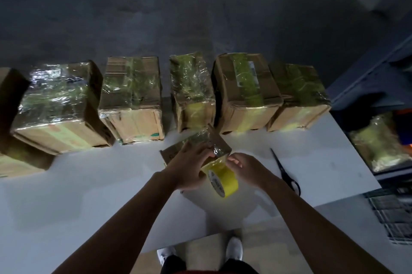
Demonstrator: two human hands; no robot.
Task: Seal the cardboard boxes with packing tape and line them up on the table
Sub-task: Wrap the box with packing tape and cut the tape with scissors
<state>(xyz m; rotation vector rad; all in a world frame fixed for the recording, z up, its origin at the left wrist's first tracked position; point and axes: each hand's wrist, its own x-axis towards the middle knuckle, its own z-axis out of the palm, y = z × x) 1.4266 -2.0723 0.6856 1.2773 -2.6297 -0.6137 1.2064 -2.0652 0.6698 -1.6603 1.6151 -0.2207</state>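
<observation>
Both forearms reached forward. The left hand gripped the small box from above; the right hand pinched the yellow tape roll beside it

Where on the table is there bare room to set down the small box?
Bare white table lies left of the left hand, in front of the row of boxes. A smaller patch lies right of the scissors, before the table's right edge. The far edge is crowded, and the small box and tape roll fill the middle.
</observation>
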